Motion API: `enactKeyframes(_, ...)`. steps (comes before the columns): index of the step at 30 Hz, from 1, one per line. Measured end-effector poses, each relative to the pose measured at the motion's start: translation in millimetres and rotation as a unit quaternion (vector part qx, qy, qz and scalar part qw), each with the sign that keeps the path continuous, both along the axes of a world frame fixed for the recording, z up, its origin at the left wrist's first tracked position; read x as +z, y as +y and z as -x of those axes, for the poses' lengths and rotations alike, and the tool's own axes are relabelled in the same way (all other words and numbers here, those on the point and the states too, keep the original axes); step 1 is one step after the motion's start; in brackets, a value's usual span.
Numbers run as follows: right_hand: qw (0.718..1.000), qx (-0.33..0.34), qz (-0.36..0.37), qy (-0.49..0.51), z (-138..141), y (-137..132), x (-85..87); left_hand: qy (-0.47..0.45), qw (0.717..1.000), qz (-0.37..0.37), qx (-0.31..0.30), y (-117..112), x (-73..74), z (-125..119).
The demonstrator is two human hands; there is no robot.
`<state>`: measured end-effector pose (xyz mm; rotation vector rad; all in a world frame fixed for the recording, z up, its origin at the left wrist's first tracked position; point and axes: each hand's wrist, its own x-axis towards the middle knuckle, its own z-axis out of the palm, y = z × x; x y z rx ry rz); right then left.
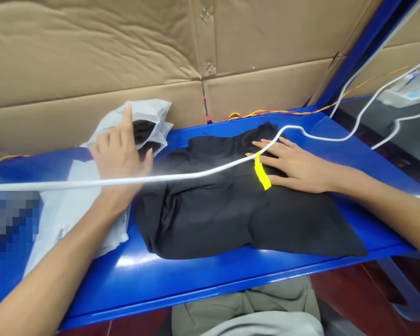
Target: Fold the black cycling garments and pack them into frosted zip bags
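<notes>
Right hand (pixel 294 165) lies open, flat on a folded black garment (pixel 231 219) with a yellow tag (pixel 262 175), on a blue table (pixel 101 284). Left hand (pixel 121 149) open against a white plastic bag (pixel 145 109). White cable (pixel 91 181) crosses over left hand and garment; cardboard wall (pixel 91 56) behind.

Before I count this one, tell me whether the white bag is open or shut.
The white bag is open: black cloth shows through its mouth, with the left hand against it.
</notes>
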<state>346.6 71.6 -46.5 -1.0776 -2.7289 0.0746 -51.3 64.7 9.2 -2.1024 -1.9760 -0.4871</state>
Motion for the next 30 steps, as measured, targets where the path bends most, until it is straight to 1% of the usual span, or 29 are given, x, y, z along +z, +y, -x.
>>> enactKeyframes(2,1.0,0.002,0.0,-0.002,0,0,0.7,-0.004,0.999,-0.05,0.015,6,-1.7,5)
enactKeyframes(3,1.0,0.003,0.001,-0.003,0,0,1.0,-0.008,0.995,-0.095,0.027,9,-3.3,8)
enactKeyframes(6,1.0,0.006,0.002,-0.009,0,0,1.6,-0.008,0.991,-0.131,0.021,18,-8.1,19)
enactKeyframes(9,1.0,0.006,0.003,-0.009,0,0,1.6,-0.013,0.992,-0.122,0.012,22,-8.5,28)
enactKeyframes(15,1.0,0.005,0.0,-0.007,-1,-1,1.0,-0.02,0.996,-0.091,0.005,24,-3.4,41)
enactKeyframes(19,1.0,0.006,-0.005,-0.003,-1,-1,-0.1,-0.033,0.994,-0.101,0.003,21,0.5,38)
enactKeyframes(21,1.0,0.009,-0.007,0.001,0,-1,0.0,-0.031,0.995,-0.099,-0.01,19,2.8,33)
enactKeyframes(24,1.0,0.013,-0.01,0.003,0,-1,1.5,-0.024,0.992,-0.121,-0.019,18,5.2,28)
enactKeyframes(27,1.0,0.015,-0.005,-0.006,0,-1,2.8,-0.006,0.988,-0.152,-0.029,19,3.6,29)
enactKeyframes(30,1.0,0.01,-0.007,-0.005,0,-1,2.3,0.022,0.99,-0.126,-0.061,23,-2.7,36)
